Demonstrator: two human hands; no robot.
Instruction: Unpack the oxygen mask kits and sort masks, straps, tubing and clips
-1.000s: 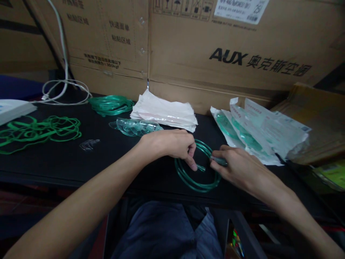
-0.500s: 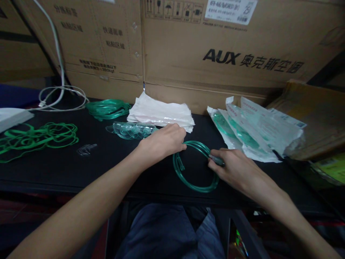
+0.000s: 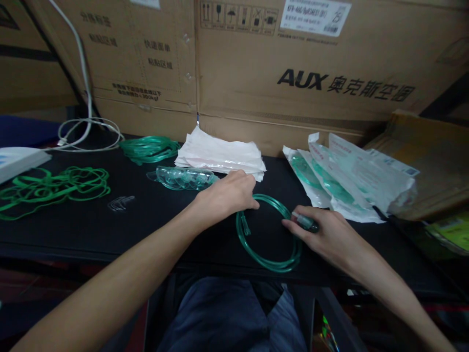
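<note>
A coil of green clear plastic tubing (image 3: 280, 265) stands in a ring over the front of the black table. My left hand (image 3: 234, 193) is closed on the ring's upper left, its fingertips partly hidden. One loose tube end with a clear tip hangs inside the ring. At the ring's right side, my right hand (image 3: 324, 230) pinches a small clear-and-green cylindrical fitting (image 3: 307, 222); whether it also grips the tubing I cannot tell. Just behind my left hand lies a row of nested clear plastic masks (image 3: 183, 178).
Farther back are a green tubing bundle (image 3: 148, 149) and white paper-backed pouches (image 3: 222, 151). Green elastic straps (image 3: 69, 186) and thin strips (image 3: 120, 203) lie left. Filled clear pouches (image 3: 337, 178) sit right. A large cardboard box (image 3: 249, 68) walls off the table's back.
My right hand has moved slightly right and down, showing more of the fitting. The tubing ring sits a little lower. My left hand keeps its hold; the whole view has shifted slightly.
</note>
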